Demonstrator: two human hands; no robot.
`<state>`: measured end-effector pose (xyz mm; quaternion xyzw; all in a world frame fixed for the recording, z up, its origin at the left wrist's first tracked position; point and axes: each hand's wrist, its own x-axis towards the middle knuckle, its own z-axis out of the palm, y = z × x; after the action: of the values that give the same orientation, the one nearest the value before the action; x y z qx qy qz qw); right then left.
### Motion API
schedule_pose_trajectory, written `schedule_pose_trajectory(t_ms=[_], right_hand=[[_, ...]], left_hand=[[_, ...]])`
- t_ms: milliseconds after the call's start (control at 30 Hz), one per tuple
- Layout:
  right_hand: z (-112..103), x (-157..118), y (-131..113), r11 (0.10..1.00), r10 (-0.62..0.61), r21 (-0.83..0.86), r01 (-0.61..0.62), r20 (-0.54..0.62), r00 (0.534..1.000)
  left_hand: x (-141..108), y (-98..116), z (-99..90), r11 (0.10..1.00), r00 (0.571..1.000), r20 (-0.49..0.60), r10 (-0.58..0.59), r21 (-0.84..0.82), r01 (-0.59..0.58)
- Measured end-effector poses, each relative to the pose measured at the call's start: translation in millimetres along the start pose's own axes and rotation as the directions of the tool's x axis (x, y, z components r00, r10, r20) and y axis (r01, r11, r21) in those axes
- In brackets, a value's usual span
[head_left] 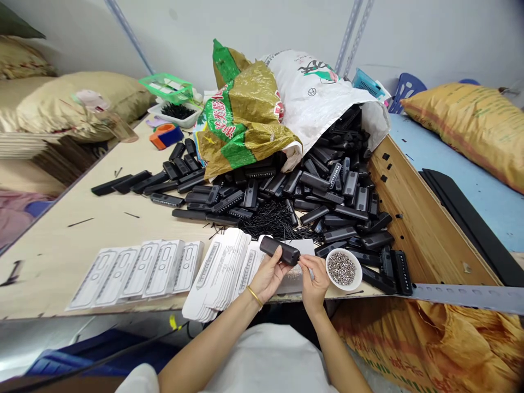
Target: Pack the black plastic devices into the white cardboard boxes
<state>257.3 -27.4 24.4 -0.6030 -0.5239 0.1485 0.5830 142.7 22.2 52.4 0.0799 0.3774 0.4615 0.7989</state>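
My left hand (268,277) is closed around a long black plastic case (280,251) with rounded edges, holding it slanted above the front of the table. My right hand (314,277) pinches at the case's right end, thumb and fingertips together; whatever lies between them is too small to make out. Just right of that hand stands a white bowl (359,271) filled with small silvery metal pieces (341,268). Below and left of the case are stacked white printed cards (221,267). Behind it lies a heap of thin black strips (270,219).
Many similar black cases (323,199) are piled behind, spilling from a white sack (319,82) beside a gold-green bag (249,120). White printed boxes (139,270) line the front left. An orange-blue tape roll (166,136) sits farther back. A wooden board (426,218) borders the right.
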Motion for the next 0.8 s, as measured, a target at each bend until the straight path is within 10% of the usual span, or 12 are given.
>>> schedule_pose_trajectory(t_ms=[133, 267, 367, 567, 667, 800], right_hand=[[-11.0, -3.6, 8.6, 0.996, 0.091, 0.005, -0.092, 0.06, 0.994], [-31.4, 5.8, 20.9, 0.978, 0.203, -0.019, -0.207, -0.109, 0.973], [-43.5, 18.8, 21.1, 0.986, 0.132, -0.08, -0.143, -0.132, 0.982], [-24.0, 39.8, 4.7, 0.98, 0.092, -0.186, -0.067, 0.13, 0.987], [11.7, 40.5, 0.6, 0.978, 0.045, -0.205, 0.037, 0.383, 0.923], [65.2, 34.1, -0.4, 0.934, 0.017, -0.288, 0.21, 0.625, 0.781]], left_hand=[[-9.9, 1.9, 1.4, 0.929, 0.957, 0.147, 0.25, 0.241, -0.28], [-3.9, -16.4, -4.7, 0.525, 0.811, 0.551, 0.194, 0.641, -0.561], [17.7, -31.2, -2.7, 0.258, 0.878, 0.463, 0.121, 0.839, -0.479], [30.0, -16.5, 3.6, 0.125, 0.9, 0.402, 0.168, 0.897, -0.424], [4.3, 3.2, -16.6, -0.188, 0.898, 0.387, 0.209, 0.917, -0.352], [-26.2, 20.8, -48.7, -0.53, 0.935, 0.158, 0.318, 0.847, 0.037]])
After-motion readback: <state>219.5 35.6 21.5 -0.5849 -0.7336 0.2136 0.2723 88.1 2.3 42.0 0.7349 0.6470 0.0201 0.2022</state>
